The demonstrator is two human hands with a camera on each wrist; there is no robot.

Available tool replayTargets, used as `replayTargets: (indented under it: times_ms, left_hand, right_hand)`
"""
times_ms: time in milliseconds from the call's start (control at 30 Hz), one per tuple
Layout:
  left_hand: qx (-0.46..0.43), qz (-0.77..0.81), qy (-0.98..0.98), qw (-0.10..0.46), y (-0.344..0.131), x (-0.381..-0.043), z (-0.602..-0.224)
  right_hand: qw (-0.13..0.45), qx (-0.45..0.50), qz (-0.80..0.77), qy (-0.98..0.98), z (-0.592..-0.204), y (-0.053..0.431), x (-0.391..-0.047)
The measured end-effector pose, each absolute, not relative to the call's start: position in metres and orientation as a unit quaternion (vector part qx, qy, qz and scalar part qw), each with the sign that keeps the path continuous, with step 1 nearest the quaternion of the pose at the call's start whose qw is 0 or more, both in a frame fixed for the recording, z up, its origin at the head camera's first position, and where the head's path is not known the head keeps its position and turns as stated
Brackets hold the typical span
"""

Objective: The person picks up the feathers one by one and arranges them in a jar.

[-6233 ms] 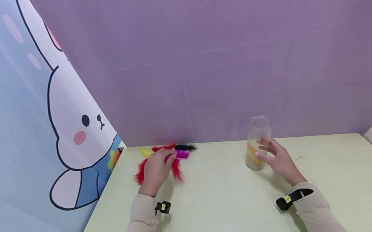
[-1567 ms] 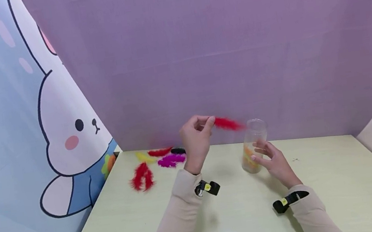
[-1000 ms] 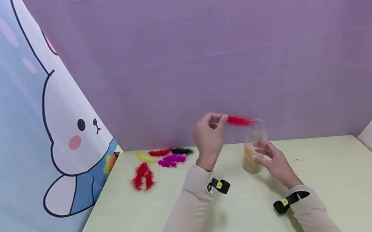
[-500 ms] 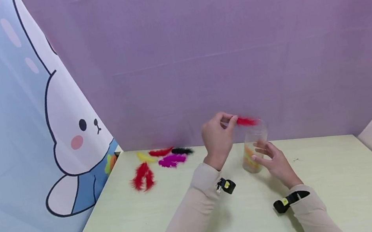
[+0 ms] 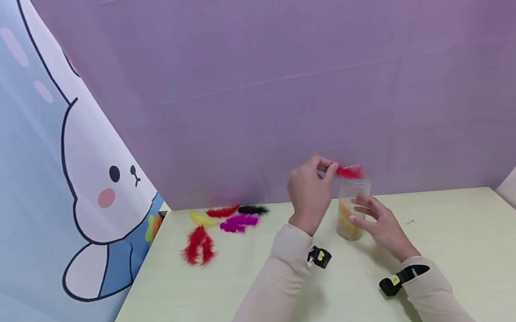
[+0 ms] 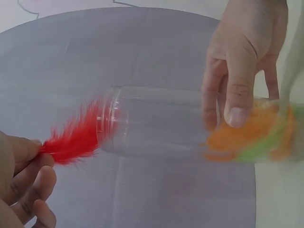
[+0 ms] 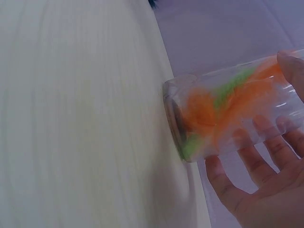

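My left hand [image 5: 312, 192] pinches one end of a red feather [image 6: 76, 137] between thumb and fingertips. The feather's free tip reaches into the mouth of a clear plastic jar [image 5: 354, 187], as the left wrist view shows. Orange and green feathers [image 7: 228, 104] lie in the lower part of the jar. My right hand [image 5: 383, 226] holds the jar upright on the table, thumb on one side and fingers on the other.
On the table's [image 5: 278, 301] left back part lie a yellow feather [image 5: 201, 218], a magenta feather [image 5: 238, 222], a black feather [image 5: 252, 209] and several red feathers [image 5: 198, 245]. A purple cloth [image 5: 305, 77] hangs right behind the table.
My left hand has picked a red feather from the pile and carried it right to the jar; its tip has now entered the mouth. My right hand has stayed on the jar.
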State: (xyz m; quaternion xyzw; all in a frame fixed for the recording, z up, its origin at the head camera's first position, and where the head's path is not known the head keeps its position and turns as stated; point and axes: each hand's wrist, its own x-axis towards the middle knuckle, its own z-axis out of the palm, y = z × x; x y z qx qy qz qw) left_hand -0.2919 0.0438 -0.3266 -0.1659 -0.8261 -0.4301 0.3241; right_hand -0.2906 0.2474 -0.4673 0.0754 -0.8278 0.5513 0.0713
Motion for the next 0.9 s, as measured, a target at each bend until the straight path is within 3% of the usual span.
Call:
replayTargets:
  times_ms: [900]
  left_hand:
    - [-0.163, -0.358, -0.871, 0.295, 0.071, -0.315, -0.344]
  right_hand:
    - [0.053, 0.071, 0.571, -0.816, -0.482, 0.249, -0.306]
